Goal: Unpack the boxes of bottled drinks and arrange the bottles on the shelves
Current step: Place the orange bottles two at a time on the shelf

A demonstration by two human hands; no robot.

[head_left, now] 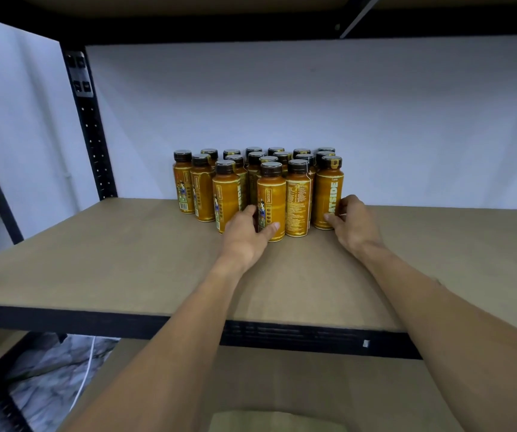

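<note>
Two hands: both reach across the shelf [120,251] to the front row of the cluster of bottles [252,169].
Left hand [244,233]: curled round the low part of the centre bottle [272,201], thumb across its front, fingers tucked into the gap beside the next bottle on the left.
Right hand [353,224]: wrapped on the right-end bottle [327,188], thumb low on the label, fingers round its outer side.
Bottles: orange with dark caps, all upright, packed in staggered rows mid-shelf, near the wall [313,98] and well back from the front edge.
Step, by my reading: squaring up the front row.
Risk one: both grips sit low on tall, narrow bottles, so a push may tip one instead of sliding it. Packed this tightly, it would probably knock its neighbours over.
Risk two: the left fingers wedged in the gap may drag the neighbouring bottle out of line when they withdraw.
</note>
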